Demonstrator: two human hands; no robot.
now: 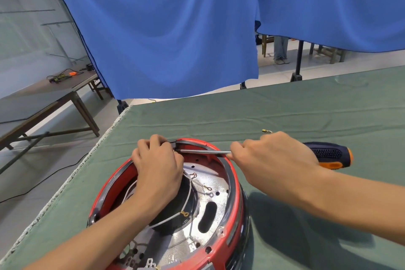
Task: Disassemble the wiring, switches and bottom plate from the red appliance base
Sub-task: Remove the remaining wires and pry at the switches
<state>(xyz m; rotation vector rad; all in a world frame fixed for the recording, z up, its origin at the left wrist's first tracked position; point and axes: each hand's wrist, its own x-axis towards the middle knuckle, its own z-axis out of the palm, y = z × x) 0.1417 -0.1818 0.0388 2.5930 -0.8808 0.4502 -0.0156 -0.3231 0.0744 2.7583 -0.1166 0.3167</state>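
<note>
The red appliance base [232,234] lies open side up on the green cloth, showing its silver bottom plate [210,184] and loose white wires [175,218] with ring terminals. My left hand [157,162] curls over the far rim and grips it near a black part. My right hand [271,158] holds a screwdriver with a dark blue and orange handle [331,155]. Its metal shaft [203,151] runs left across the rim, and the tip meets the black part beside my left fingers.
A small wire end with a brass terminal [266,131] lies on the green cloth [285,112] just behind my right hand. Blue curtains [175,28] hang beyond the table's far edge. A wooden bench [43,103] stands to the left on the floor.
</note>
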